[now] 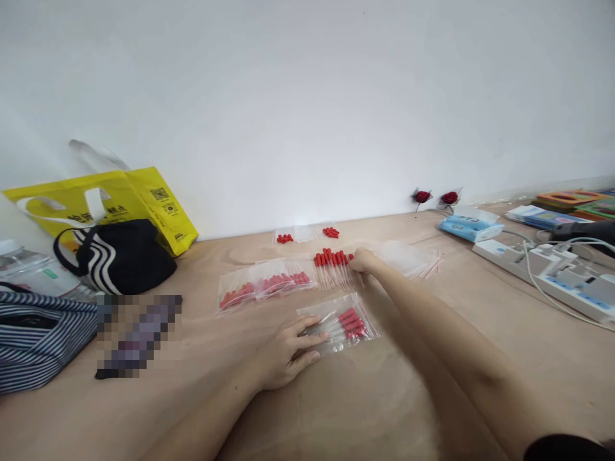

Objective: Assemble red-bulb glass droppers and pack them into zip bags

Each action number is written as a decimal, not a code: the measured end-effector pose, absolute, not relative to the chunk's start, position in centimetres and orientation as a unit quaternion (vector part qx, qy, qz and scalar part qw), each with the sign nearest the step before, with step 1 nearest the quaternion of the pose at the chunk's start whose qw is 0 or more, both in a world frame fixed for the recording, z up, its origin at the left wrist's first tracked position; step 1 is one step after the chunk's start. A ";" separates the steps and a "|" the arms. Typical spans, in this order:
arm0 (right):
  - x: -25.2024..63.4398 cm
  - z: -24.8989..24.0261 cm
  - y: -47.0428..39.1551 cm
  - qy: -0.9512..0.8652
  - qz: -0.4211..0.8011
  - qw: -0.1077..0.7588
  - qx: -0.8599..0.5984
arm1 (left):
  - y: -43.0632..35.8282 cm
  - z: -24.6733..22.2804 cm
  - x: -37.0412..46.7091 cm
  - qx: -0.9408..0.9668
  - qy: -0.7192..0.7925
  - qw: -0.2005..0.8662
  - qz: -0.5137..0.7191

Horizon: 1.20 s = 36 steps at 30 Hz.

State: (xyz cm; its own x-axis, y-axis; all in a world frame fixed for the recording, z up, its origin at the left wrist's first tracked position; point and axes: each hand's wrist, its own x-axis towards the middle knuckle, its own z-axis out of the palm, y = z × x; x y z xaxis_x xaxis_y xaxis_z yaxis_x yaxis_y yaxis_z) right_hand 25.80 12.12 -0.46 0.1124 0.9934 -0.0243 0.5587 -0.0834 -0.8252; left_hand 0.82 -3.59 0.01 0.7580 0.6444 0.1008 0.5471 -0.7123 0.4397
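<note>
My left hand (pixel 291 351) rests on the table with its fingers apart, the fingertips on a clear zip bag (pixel 331 320) that holds several red-tipped sticks (pixel 353 322). Farther forward, my right hand (pixel 364 261) is at the right end of a row of loose red-tipped sticks (pixel 331 257). Its fingers are bent together, and what they may hold is hidden. Filled bags (pixel 235 294) overlap to the left of the row. On the right, beyond my right wrist, lie flat clear bags (pixel 408 256).
Small red-tipped bundles (pixel 284 239) lie near the wall. A yellow bag (pixel 158 205), a black pouch (pixel 134 256) and a striped bag (pixel 43 339) stand left. At right are a blue tissue pack (pixel 468 227), a power strip (pixel 548 278) with cables, and two red roses (pixel 450 198).
</note>
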 end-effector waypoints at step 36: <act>25.6 -3.1 -0.6 -0.508 0.599 0.442 -0.434 | -4.0 0.5 1.1 0.879 0.385 0.237 0.152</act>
